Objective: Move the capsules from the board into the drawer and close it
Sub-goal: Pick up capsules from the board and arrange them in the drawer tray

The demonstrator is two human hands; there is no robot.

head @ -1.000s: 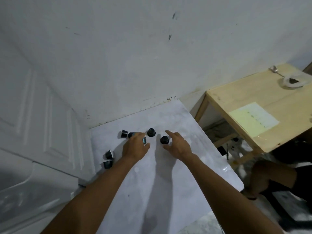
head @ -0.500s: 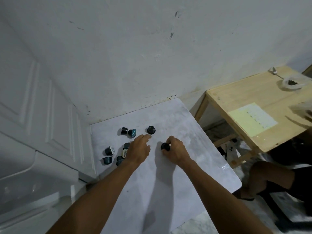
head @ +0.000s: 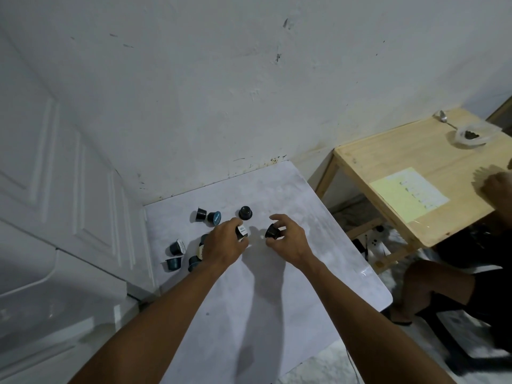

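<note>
So each hand's got 1 capsule: the left hand (head: 224, 245) is curled round a white-labelled capsule (head: 241, 231), and the right hand (head: 288, 239) pinches a black capsule (head: 273, 231) in its fingertips, both over the white board (head: 263, 300), arms stretched forward. 6 loose capsules (head: 245, 212) sit on the board around the left hand, plus 1 half-hidden capsule (head: 200, 249) behind it.
</note>
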